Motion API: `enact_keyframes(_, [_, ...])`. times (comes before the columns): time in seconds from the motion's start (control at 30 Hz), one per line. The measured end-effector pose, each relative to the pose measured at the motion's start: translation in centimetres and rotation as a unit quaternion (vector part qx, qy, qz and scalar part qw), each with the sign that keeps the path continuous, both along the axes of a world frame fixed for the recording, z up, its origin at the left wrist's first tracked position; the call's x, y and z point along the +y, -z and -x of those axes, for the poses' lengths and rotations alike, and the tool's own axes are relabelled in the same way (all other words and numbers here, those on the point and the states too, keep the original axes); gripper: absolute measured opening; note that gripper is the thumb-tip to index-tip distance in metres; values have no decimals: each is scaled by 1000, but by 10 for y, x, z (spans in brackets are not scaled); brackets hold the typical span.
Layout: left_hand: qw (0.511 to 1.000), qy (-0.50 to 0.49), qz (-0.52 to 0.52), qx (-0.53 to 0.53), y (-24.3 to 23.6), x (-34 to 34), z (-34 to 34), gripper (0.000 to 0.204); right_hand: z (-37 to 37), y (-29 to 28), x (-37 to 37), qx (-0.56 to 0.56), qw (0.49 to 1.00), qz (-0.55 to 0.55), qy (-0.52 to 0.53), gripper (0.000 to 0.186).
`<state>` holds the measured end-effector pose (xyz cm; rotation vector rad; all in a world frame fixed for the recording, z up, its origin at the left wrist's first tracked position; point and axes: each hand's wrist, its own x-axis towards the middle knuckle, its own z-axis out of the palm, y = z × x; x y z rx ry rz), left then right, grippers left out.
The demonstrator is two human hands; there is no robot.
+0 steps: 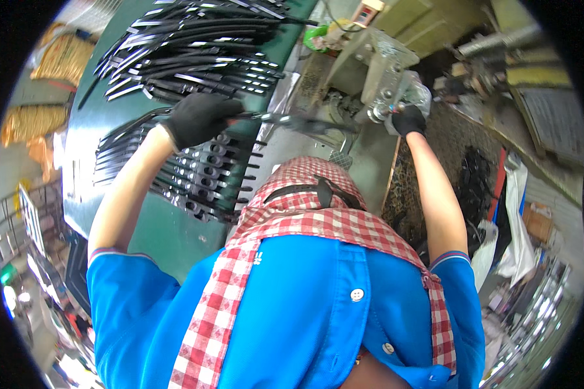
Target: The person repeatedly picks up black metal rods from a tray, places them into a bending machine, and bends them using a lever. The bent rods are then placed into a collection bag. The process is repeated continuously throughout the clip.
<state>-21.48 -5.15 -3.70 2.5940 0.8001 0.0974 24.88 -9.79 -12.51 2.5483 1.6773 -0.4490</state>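
Note:
My left hand (204, 121), in a black glove, is closed on one end of a long black strip (298, 123). The strip reaches right toward the machine and is smeared by motion. My right hand (410, 120), also in a black glove, is closed at the front of a grey machine (386, 74), beside its round metal fittings; what its fingers grip is hidden. Below my left hand, several black strips with ring-shaped parts (207, 172) lie in a row on the green table (182, 236).
A large heap of loose black strips (194, 55) covers the table's far part. A green and yellow bundle (321, 39) lies behind the machine. Black pieces (477, 178) are piled at the right, near white sacking (516, 220). Woven sacks (61, 61) stand at the far left.

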Motion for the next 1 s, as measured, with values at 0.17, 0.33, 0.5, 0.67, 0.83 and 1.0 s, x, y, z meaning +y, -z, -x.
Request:
enact_keyframes(0.17, [967,-126,24,218,24,-50,111,29,-22,26,-5,3,1000,-3,-13,32])
enact_keyframes(0.33, [964,-222,-35,143,48,-92,155,24,-39,48,-5,37,997,-67,0,33])
enact_keyframes(0.5, [925,-371,-69,40,76,-119,176,18,-48,59,-7,95,985,-143,-8,30])
enact_keyframes(0.67, [903,-417,-105,16,78,-87,148,29,-61,71,-11,92,975,-201,-20,28])
enact_keyframes(0.83, [921,-371,-111,45,92,-15,121,30,-59,30,-19,541,797,-215,160,9])
enact_keyframes(1.0, [953,-251,-151,73,103,22,139,35,13,-89,-41,744,613,-230,135,16])
